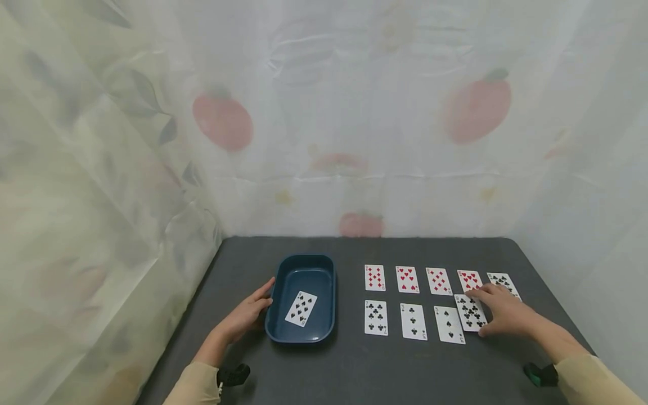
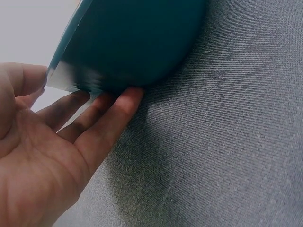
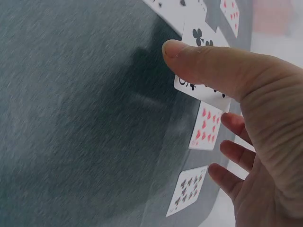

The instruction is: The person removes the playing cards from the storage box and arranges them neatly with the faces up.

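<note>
My right hand [image 1: 508, 309] pinches a black club playing card [image 1: 469, 315] between thumb and fingers, at the right end of the near row. In the right wrist view this card [image 3: 201, 90] is tilted, with the thumb across its face. It overlaps the spade card [image 1: 449, 325] beside it and a heart card [image 1: 469, 279] behind it. My left hand [image 1: 244, 319] rests against the left side of a blue tray [image 1: 330, 315]. The left wrist view shows its fingers [image 2: 111, 123] extended along the tray's outer wall. One spade card [image 1: 301, 309] lies face up inside the tray.
Face-up cards lie in two rows on the dark grey table [image 1: 374, 371]. The far row starts with a diamond card [image 1: 374, 278] and ends with a black card [image 1: 504, 284]. A club card [image 1: 376, 318] starts the near row. Patterned curtains [image 1: 324, 112] surround the table.
</note>
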`<state>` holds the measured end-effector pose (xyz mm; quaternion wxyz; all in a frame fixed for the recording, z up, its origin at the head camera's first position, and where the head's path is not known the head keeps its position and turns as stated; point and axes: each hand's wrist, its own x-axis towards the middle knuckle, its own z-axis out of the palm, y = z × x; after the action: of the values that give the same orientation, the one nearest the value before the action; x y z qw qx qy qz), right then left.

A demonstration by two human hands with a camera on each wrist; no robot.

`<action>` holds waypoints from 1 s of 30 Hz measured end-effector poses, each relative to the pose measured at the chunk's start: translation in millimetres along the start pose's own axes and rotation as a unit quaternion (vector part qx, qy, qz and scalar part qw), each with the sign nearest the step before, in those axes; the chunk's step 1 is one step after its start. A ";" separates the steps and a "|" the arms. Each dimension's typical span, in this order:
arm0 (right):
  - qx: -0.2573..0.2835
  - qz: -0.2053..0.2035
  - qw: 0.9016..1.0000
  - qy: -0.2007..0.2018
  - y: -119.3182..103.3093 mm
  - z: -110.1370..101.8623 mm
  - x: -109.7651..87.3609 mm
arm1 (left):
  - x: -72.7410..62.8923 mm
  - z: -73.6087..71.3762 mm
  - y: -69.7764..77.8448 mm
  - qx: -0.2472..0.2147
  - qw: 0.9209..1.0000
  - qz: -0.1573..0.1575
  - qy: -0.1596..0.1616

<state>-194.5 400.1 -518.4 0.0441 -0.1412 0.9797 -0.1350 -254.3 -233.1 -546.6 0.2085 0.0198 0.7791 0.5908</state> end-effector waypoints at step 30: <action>0.056 0.054 0.995 -0.064 22.2 0.7 -26.0 | -2.2 0.8 0.6 0.006 1.000 0.002 0.002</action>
<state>-175.4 427.9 -523.9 0.1221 -0.0940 0.9720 -0.1775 -252.2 -232.8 -545.5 0.2058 0.0217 0.7828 0.5868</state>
